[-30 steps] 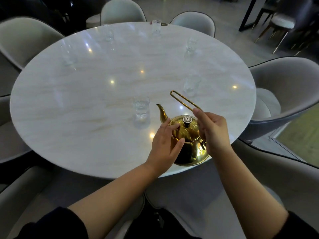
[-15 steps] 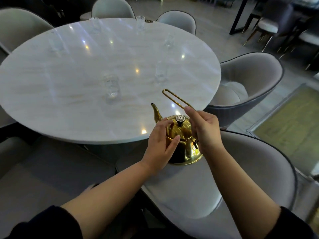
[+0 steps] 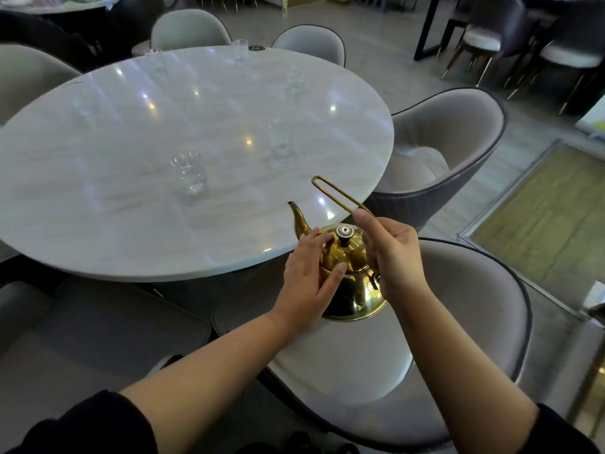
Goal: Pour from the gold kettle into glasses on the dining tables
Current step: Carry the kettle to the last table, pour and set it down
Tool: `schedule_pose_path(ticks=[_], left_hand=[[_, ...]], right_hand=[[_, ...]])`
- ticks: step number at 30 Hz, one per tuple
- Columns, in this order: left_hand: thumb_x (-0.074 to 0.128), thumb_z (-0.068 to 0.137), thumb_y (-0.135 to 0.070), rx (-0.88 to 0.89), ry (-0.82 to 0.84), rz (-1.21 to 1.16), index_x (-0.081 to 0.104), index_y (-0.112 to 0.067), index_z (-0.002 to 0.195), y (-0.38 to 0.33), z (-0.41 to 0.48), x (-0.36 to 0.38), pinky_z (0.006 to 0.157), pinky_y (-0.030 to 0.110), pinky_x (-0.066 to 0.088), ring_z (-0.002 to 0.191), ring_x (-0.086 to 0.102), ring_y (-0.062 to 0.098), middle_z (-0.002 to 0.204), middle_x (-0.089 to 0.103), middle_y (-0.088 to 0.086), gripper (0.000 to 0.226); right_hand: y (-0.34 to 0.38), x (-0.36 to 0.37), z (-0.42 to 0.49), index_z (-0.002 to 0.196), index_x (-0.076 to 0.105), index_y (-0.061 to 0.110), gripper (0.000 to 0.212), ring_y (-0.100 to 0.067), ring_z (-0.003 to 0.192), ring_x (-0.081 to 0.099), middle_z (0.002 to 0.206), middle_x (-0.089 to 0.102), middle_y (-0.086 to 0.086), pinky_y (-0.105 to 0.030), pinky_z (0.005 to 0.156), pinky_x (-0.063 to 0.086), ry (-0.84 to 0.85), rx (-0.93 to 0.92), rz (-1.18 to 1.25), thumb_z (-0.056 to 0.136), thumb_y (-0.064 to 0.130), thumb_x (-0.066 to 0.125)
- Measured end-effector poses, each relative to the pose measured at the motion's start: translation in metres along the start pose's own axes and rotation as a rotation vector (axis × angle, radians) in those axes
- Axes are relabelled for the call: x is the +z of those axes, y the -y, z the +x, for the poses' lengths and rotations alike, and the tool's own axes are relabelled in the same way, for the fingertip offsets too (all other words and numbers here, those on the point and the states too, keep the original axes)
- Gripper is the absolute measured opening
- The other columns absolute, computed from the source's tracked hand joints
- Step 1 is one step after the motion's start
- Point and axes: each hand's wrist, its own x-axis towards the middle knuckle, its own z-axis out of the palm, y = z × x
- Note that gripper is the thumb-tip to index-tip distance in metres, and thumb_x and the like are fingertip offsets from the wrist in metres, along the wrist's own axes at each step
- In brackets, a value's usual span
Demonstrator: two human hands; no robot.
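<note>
The gold kettle (image 3: 352, 283) hangs in the air just off the near right edge of the round white marble table (image 3: 114, 224), above a grey chair seat, spout pointing toward the table. My right hand (image 3: 391, 253) grips its thin looped handle. My left hand (image 3: 309, 280) rests flat against the kettle's left side and lid. Several clear glasses stand on the table: the nearest glass (image 3: 189, 173) holds some water, another glass (image 3: 281, 139) sits to its right, and more stand near the far rim, such as one small glass (image 3: 240, 51).
Grey upholstered chairs ring the table; one chair (image 3: 458, 339) lies directly under the kettle, another chair (image 3: 451, 149) stands at the right. Dark stools and a table leg (image 3: 425, 27) occupy the far right. A mat (image 3: 550, 217) covers the floor at right.
The kettle has come off the table and moved back to the right, past the table's edge and over the chair. Both hands keep their hold. My view has shifted right.
</note>
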Motion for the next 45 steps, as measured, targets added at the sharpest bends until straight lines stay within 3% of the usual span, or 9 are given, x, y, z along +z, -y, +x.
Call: schedule_pose_path(ticks=[10,17,21,32,38,42,45], left_hand=[[0.044,0.091,-0.050,-0.035,-0.064,0.057,0.023,-0.044,0.134,-0.025,0.018,0.040,0.112,0.052,0.025,0.141,0.022,0.013,0.151,0.025,-0.008,0.048],[0.042,0.089,-0.055,-0.132,-0.255,0.028,0.022,-0.050,0.133,-0.059,0.039,0.109,0.112,0.052,0.025,0.141,0.021,0.010,0.150,0.025,-0.011,0.048],[0.044,0.089,-0.053,-0.184,-0.331,0.003,0.023,-0.045,0.135,-0.077,0.053,0.142,0.111,0.054,0.025,0.140,0.022,0.012,0.149,0.025,-0.011,0.051],[0.045,0.089,-0.049,-0.253,-0.326,0.092,0.026,-0.039,0.135,-0.100,0.072,0.170,0.114,0.054,0.018,0.139,0.019,0.009,0.151,0.021,-0.009,0.051],[0.047,0.088,-0.050,-0.237,-0.307,0.103,0.027,-0.035,0.133,-0.101,0.087,0.168,0.112,0.054,0.022,0.127,0.024,-0.001,0.146,0.026,-0.012,0.051],[0.046,0.085,-0.057,-0.261,-0.334,0.090,0.026,-0.034,0.135,-0.103,0.111,0.174,0.111,0.053,0.027,0.129,0.031,0.007,0.134,0.028,-0.025,0.058],[0.044,0.083,-0.060,-0.262,-0.383,0.087,0.026,-0.041,0.131,-0.106,0.134,0.193,0.111,0.050,0.028,0.133,0.029,0.011,0.142,0.028,-0.018,0.055]], right_hand=[[0.005,-0.047,0.025,0.050,0.041,0.013,0.046,-0.005,0.037,0.026,0.041,0.031,0.006,-0.017,0.039,0.027,0.070,0.000,0.020,0.089,0.023,0.064],[0.016,-0.110,0.068,0.041,0.044,0.023,0.052,-0.003,0.035,0.028,0.038,0.033,0.010,-0.014,0.040,0.029,0.286,0.006,0.023,0.089,0.019,0.064],[0.021,-0.142,0.088,0.046,0.042,0.016,0.048,-0.001,0.033,0.029,0.037,0.034,0.012,-0.013,0.039,0.029,0.386,0.003,0.022,0.089,0.017,0.063],[0.019,-0.177,0.116,0.052,0.043,0.010,0.044,-0.003,0.036,0.028,0.039,0.033,0.011,-0.015,0.040,0.029,0.425,0.013,-0.019,0.089,0.022,0.064],[0.018,-0.181,0.132,0.053,0.043,0.010,0.044,-0.005,0.037,0.026,0.041,0.031,0.007,-0.018,0.040,0.027,0.417,0.027,-0.002,0.088,0.026,0.065],[0.020,-0.189,0.157,0.051,0.042,0.012,0.045,-0.005,0.037,0.026,0.040,0.031,0.008,-0.018,0.040,0.028,0.451,0.024,0.006,0.088,0.026,0.065],[0.023,-0.203,0.186,0.050,0.041,0.014,0.046,-0.004,0.037,0.027,0.041,0.031,0.008,-0.017,0.040,0.029,0.504,0.028,0.003,0.088,0.025,0.064]])
